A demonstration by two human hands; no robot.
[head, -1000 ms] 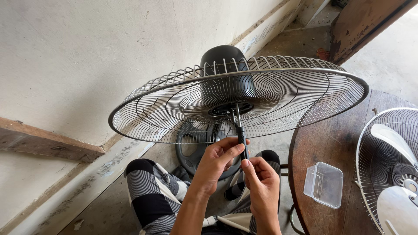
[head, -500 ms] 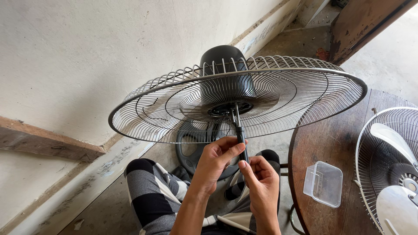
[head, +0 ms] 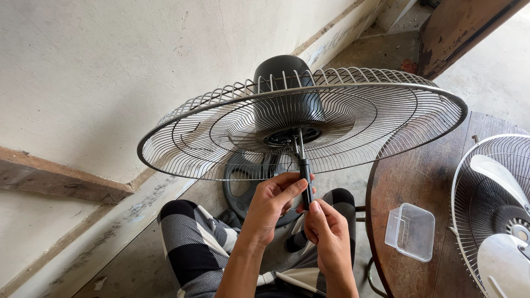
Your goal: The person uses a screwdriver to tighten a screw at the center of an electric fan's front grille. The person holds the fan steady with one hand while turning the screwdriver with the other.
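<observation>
While both hands [head: 298, 212] grip screwdriver [head: 305, 179] | tip under fan grille [head: 353, 116]

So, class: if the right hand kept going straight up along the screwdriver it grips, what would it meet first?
Probably the hub of the fan grille, where the screwdriver tip sits; the right hand points up the shaft towards it, though depth is unclear.

Repair workshop — dismantled fans [head: 301, 124], bare concrete

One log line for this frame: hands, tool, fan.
left hand: grips screwdriver | right hand: on handle end | tip: at fan guard hub
</observation>
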